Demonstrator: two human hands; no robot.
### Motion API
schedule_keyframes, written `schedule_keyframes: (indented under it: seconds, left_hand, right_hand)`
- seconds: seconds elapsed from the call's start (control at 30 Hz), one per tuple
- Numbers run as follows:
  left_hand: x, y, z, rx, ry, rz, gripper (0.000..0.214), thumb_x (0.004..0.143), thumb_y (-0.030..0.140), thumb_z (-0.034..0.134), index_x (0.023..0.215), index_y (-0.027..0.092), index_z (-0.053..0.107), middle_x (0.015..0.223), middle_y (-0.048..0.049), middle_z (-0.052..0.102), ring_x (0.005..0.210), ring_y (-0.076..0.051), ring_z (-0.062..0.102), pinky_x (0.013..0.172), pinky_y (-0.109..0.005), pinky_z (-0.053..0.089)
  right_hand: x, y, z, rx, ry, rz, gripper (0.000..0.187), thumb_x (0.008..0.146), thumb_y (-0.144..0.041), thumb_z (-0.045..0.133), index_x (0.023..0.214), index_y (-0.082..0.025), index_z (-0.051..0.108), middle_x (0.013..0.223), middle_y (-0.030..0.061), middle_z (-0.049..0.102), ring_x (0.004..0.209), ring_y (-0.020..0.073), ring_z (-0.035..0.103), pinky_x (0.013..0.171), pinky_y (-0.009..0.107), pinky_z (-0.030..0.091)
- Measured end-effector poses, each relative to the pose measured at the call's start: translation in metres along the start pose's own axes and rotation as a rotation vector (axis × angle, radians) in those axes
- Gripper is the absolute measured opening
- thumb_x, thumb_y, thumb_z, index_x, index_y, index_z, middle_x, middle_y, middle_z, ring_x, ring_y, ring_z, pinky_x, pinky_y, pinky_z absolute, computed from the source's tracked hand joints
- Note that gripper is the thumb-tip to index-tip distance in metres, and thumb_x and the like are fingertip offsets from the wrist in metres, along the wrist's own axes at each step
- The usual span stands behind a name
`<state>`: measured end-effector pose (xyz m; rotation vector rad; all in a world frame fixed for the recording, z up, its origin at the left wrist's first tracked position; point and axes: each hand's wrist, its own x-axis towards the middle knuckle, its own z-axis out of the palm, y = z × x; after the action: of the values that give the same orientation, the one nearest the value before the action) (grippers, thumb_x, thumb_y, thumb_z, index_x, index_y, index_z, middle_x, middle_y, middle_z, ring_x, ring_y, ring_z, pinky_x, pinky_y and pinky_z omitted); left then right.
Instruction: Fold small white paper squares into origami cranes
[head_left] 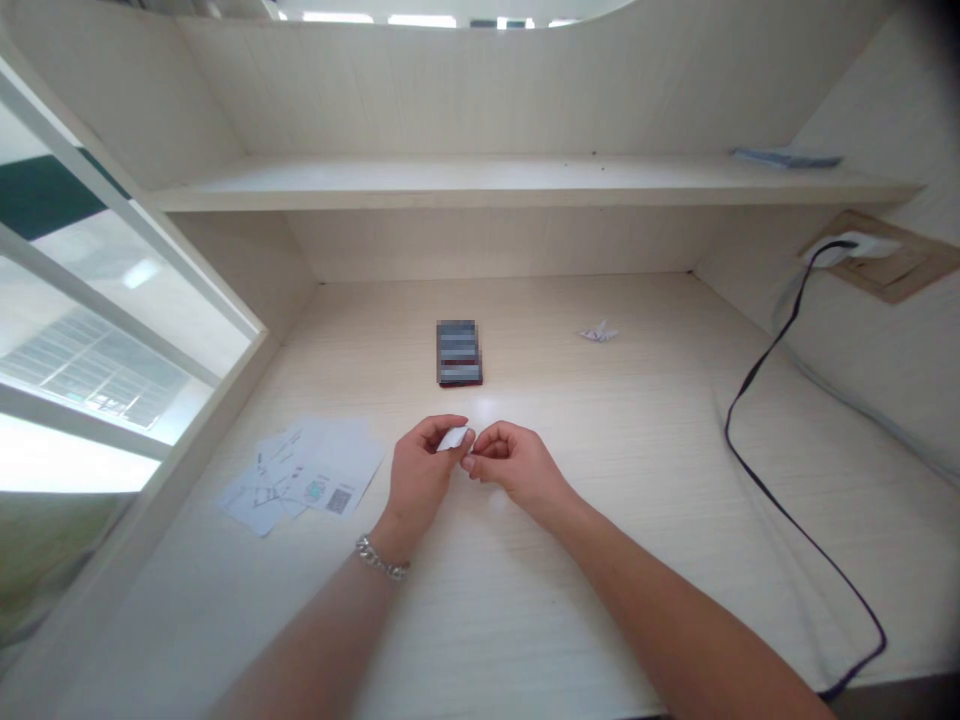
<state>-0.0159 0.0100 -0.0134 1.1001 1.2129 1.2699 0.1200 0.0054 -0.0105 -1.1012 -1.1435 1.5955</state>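
Between the thumb and fingers of my left hand (421, 470) is a small piece of folded white paper (452, 438). My right hand (517, 460) is closed in a pinch right beside it, its fingertips at the paper's right end. How much of the paper those fingertips grip is hidden. Beyond both hands lies a phone (459, 352), its screen blurred out. A small folded paper figure (598, 332), white with dark marks, sits farther back on the right. Several printed paper sheets (300, 478) overlap on the desk to the left of my left hand.
The pale wooden desk (645, 420) has a shelf (465, 180) across its back, with a flat bluish item (787, 158) at its right end. A black cable (757, 470) runs from the wall socket (892, 258) down the right side. A slatted glass partition (97, 270) stands left.
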Motion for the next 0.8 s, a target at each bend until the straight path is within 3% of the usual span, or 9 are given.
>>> schedule_keyframes:
  seconds: [0.13, 0.27, 0.63, 0.8]
  left_hand:
    - [0.0018, -0.0021, -0.0009, -0.087, -0.029, 0.007, 0.025, 0.065, 0.026, 0.071, 0.086, 0.016, 0.062, 0.083, -0.0031, 0.064, 0.075, -0.014, 0.058, 0.068, -0.025, 0.044]
    - [0.0024, -0.0020, -0.0011, -0.085, -0.022, -0.003, 0.025, 0.065, 0.026, 0.071, 0.086, 0.017, 0.061, 0.080, -0.0014, 0.063, 0.069, -0.012, 0.056, 0.065, -0.024, 0.043]
    - [0.0021, -0.0043, -0.0014, -0.025, 0.034, 0.010, 0.024, 0.060, 0.024, 0.073, 0.080, 0.016, 0.062, 0.076, 0.0003, 0.061, 0.068, -0.011, 0.053, 0.062, -0.022, 0.040]
    - [0.0021, -0.0023, -0.0013, -0.032, 0.032, -0.005, 0.024, 0.061, 0.026, 0.073, 0.081, 0.016, 0.063, 0.078, -0.0003, 0.061, 0.070, -0.011, 0.054, 0.062, -0.022, 0.040]
  right_hand:
    - [-0.0007, -0.0038, 0.0000, 0.061, -0.022, 0.028, 0.029, 0.054, -0.024, 0.076, 0.073, -0.017, 0.056, 0.060, -0.0012, 0.062, 0.056, 0.0122, 0.059, 0.055, 0.025, 0.043]
    - [-0.0024, -0.0096, 0.0017, 0.108, -0.044, 0.058, 0.026, 0.059, -0.030, 0.073, 0.074, -0.017, 0.056, 0.060, -0.0015, 0.062, 0.057, 0.0122, 0.060, 0.058, 0.026, 0.046]
    - [-0.0021, -0.0028, 0.0020, 0.030, -0.035, 0.022, 0.020, 0.060, -0.021, 0.071, 0.071, -0.017, 0.056, 0.055, -0.0018, 0.062, 0.053, 0.0120, 0.059, 0.052, 0.024, 0.042]
    - [-0.0028, -0.0033, -0.0018, 0.076, -0.072, 0.029, 0.027, 0.054, -0.016, 0.075, 0.073, -0.017, 0.056, 0.066, -0.0006, 0.065, 0.063, 0.0128, 0.061, 0.061, 0.026, 0.046]
